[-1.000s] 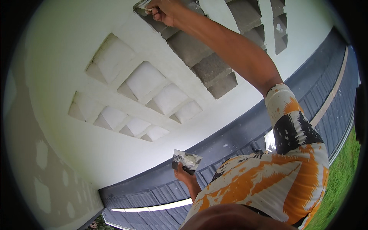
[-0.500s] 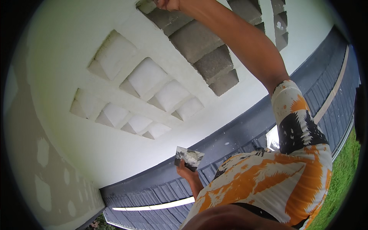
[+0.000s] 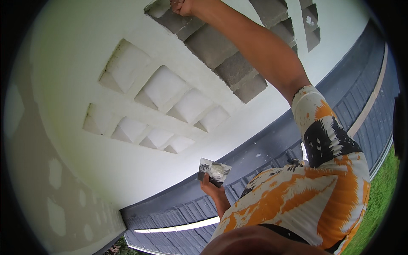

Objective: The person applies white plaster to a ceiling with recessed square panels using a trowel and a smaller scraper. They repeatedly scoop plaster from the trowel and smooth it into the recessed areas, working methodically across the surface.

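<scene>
My left hand grips a small flat square plate, like a plasterer's hawk, from its lower side. A lump of whitish paste lies on it. My right arm reaches up across the pale wall to the top of the view. There my right hand is closed at the upper corner of a column of grey, rough-faced recesses. What its fingers hold, if anything, is cut off or hidden. Left of that column are several smooth whitish recesses.
Below the wall runs a dark band above dark ribbed tiles, crossed by a pale strip. A patched grey-beige surface curves along the left. Green grass shows at lower right.
The whole view has shifted slightly. My right hand now appears a little lower, with more of its fingers visible, and the hawk sits slightly farther right and higher in the picture.
</scene>
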Motion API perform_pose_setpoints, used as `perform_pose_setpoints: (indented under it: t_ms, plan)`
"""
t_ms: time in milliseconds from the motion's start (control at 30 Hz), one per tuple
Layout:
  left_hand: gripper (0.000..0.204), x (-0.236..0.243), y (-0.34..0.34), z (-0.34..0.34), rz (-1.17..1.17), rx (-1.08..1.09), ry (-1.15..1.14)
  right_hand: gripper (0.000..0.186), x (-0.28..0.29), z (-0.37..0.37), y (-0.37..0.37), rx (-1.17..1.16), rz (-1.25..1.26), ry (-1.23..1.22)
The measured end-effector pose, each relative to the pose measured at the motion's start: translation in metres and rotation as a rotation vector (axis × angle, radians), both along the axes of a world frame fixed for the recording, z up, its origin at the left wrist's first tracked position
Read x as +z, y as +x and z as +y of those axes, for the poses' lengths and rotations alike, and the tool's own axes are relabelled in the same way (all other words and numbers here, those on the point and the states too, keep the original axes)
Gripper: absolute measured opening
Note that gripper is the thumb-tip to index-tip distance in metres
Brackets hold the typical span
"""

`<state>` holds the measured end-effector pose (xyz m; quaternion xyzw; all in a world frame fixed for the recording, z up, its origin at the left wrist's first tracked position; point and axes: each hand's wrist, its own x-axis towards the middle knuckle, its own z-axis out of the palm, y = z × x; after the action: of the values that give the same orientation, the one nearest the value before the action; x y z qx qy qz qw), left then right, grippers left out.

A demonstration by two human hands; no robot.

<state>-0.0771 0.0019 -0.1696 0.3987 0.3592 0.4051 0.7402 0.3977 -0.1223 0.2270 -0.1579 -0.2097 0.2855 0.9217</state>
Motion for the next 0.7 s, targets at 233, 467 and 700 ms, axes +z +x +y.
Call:
perform_pose_setpoints:
  t_ms: [233, 467, 700]
  plan:
    - [0.030, -0.002, -0.017, 0.000, 0.029, 0.046, -0.041, 0.023, -0.039, -0.027, -0.018, -0.276, -0.038, -0.136]
    - [0.028, 0.005, -0.011, 0.001, -0.010, -0.009, -0.018, 0.020, -0.033, 0.017, -0.022, -0.385, -0.173, -0.256]
    - [0.028, 0.004, -0.012, -0.004, 0.004, -0.017, -0.012, 0.024, -0.017, 0.031, -0.034, -0.433, -0.088, -0.303]
